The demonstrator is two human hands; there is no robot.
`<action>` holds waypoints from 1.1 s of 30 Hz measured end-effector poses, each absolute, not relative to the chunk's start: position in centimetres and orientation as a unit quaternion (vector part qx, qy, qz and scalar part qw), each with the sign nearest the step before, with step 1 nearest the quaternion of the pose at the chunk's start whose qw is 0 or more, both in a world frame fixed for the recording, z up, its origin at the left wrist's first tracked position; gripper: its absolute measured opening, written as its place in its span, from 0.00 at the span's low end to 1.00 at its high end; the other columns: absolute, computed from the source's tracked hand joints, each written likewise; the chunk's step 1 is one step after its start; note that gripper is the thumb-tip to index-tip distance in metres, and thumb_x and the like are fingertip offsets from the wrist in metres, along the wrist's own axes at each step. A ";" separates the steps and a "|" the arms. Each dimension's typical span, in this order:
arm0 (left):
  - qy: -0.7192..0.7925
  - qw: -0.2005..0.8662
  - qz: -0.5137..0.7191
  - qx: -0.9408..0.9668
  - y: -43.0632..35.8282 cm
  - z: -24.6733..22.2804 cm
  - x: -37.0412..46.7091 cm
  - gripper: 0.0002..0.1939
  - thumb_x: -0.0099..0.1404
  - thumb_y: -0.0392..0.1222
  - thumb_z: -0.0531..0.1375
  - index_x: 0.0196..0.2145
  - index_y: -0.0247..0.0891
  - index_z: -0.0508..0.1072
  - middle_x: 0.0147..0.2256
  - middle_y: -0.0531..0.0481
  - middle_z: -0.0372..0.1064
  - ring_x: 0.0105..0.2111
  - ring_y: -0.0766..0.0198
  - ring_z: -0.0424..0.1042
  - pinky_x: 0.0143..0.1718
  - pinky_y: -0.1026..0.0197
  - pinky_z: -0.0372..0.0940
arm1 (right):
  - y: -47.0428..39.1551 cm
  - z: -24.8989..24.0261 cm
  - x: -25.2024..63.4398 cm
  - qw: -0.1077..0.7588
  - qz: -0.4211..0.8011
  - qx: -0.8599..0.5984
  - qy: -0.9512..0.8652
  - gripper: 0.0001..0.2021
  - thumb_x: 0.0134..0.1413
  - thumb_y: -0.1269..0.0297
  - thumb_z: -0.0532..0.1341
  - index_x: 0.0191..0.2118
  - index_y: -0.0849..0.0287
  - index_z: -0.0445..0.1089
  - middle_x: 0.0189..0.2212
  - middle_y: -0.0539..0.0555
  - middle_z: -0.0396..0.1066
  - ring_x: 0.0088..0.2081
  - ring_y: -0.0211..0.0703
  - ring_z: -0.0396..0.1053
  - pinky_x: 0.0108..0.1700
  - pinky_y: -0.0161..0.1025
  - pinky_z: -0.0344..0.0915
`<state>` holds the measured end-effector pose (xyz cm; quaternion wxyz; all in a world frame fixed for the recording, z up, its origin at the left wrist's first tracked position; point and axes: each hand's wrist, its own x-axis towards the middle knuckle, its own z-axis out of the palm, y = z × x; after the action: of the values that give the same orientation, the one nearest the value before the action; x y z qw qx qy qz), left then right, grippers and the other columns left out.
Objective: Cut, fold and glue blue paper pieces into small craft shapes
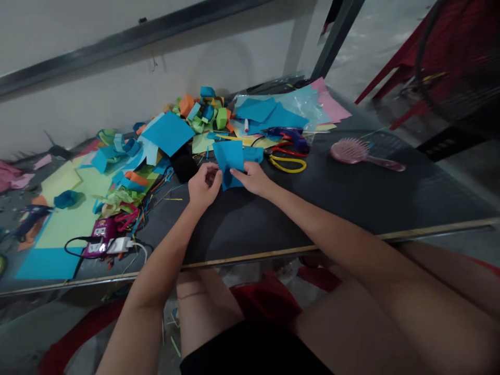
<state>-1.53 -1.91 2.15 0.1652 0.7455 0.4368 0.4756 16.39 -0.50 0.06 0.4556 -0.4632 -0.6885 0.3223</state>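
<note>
A small creased piece of blue paper stands up between my hands, just above the dark table. My right hand grips its right side, thumb on the near face and fingers behind. At its left edge, my left hand has its fingers curled with the thumb against the paper, so it looks pinched there. Beyond the paper lie scissors with red and yellow handles and a dark blue glue gun. A larger blue sheet rests on the pile to the left, partly over a black object.
Folded paper pieces heap against the wall. A purple power strip with cables sits near the front left edge, beside green sheets. A pink hairbrush lies to the right. A fan stands beyond the table's right end.
</note>
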 end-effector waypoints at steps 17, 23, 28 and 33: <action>0.466 0.232 0.477 0.708 -2.3 1.5 -0.9 0.11 0.68 0.48 0.55 0.45 0.41 0.64 0.29 0.54 0.71 0.21 0.71 0.66 0.24 0.66 0.60 | -0.1 -0.4 15.2 0.549 0.541 -0.403 -0.493 0.16 0.44 0.69 0.58 0.43 0.58 0.68 0.34 0.50 0.73 0.40 0.45 0.70 0.49 0.45 0.65; 0.458 0.258 0.498 0.690 -2.3 1.6 -1.1 0.15 0.69 0.54 0.52 0.45 0.42 0.64 0.30 0.52 0.71 0.23 0.69 0.68 0.26 0.64 0.62 | -0.9 1.0 15.1 0.519 0.649 -0.341 -0.439 0.14 0.50 0.58 0.60 0.42 0.59 0.67 0.24 0.45 0.64 0.22 0.33 0.62 0.27 0.35 0.61; 0.448 0.258 0.493 0.700 -2.2 1.7 -1.4 0.17 0.69 0.55 0.52 0.46 0.41 0.65 0.32 0.50 0.71 0.26 0.67 0.70 0.30 0.63 0.65 | -1.6 1.7 15.0 0.521 0.648 -0.288 -0.475 0.22 0.37 0.57 0.73 0.38 0.59 0.68 0.21 0.42 0.63 0.21 0.30 0.61 0.25 0.32 0.61; 0.389 0.308 0.516 0.699 -1.3 1.4 -1.3 0.24 0.64 0.58 0.57 0.52 0.41 0.65 0.44 0.42 0.71 0.44 0.58 0.73 0.39 0.60 0.69 | -1.8 1.7 14.8 0.438 0.661 -0.349 -0.500 0.14 0.46 0.59 0.70 0.34 0.63 0.69 0.22 0.50 0.71 0.21 0.35 0.68 0.23 0.33 0.65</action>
<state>-1.28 -1.34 1.45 0.3079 0.6986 0.3888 0.5157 14.84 -1.81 1.67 0.4382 -0.3494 -0.4996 0.6606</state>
